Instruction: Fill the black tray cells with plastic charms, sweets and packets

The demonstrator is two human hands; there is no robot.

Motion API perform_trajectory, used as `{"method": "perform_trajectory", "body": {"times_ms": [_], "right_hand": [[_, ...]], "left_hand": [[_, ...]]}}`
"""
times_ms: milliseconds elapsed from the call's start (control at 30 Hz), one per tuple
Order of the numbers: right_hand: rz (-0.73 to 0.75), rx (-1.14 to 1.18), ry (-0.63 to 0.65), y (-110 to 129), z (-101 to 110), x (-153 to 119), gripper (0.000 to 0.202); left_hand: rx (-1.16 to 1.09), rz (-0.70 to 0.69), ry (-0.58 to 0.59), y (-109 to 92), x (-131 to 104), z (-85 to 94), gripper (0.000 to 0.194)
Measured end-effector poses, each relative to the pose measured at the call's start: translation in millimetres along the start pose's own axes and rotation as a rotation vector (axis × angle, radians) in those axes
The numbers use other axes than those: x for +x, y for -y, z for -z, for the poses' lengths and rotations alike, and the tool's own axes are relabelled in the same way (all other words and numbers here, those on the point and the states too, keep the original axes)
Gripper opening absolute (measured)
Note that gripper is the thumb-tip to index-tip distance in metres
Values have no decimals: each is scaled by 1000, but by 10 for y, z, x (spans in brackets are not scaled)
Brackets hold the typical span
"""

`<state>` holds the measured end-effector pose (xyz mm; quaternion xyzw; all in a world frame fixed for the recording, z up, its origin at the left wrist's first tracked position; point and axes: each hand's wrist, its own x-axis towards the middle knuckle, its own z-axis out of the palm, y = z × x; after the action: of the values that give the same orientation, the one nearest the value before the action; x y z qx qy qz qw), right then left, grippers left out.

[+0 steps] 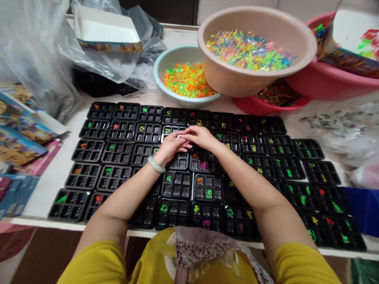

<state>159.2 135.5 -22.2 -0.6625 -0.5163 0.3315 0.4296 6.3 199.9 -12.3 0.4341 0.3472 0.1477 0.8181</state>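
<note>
Pink pieces [185,144] between two hands, over rows of black trays [182,185]

Small pink pieces sit where the two hands meet, above the middle of the tray rows on the counter [54,165]. They lie at the right-hand side of the left hand [171,146], among its fingertips, and below and slightly left of the fingers of the right hand [202,137], which reach across from the other side. By that reading the left hand is the nearer one: its fingers look curled around the pieces. Whether the right fingers pinch one of them or merely touch, I cannot tell. Nor does the long axis of any piece show (too small, and partly covered by the fingers).

Just below and to the right of the hands is a tray with a magenta piece [203,165] and an orange one in its compartments. Beyond the trays, well apart from the hands, stand a pale blue bowl [174,98] and a beige basin [233,82], both holding many small coloured pieces.
</note>
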Motion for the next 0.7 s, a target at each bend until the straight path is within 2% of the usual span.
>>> {"method": "perform_trajectory", "body": {"times_ms": [67, 133, 300, 433, 600, 700], "right_hand": [[-45, 75, 18, 56, -77, -2, 14], [-86, 137, -24, 76, -134, 44, 13], [-138, 235, 8, 110, -205, 173, 7], [-137, 213, 48, 104, -181, 229, 14], [-64, -74, -236, -20, -156, 494, 14], [-35, -232, -301, -76, -216, 720, 18]], "left_hand": [[6, 3, 8, -23, -4, 29, 24], [-3, 10, 10, -47, -13, 66, 21], [-2, -10, -97, -89, -17, 187, 13], [-40, -31, -178, -117, 5, 294, 16], [66, -126, -254, -201, 44, 455, 17], [189, -173, -307, -265, 50, 535, 17]]}}
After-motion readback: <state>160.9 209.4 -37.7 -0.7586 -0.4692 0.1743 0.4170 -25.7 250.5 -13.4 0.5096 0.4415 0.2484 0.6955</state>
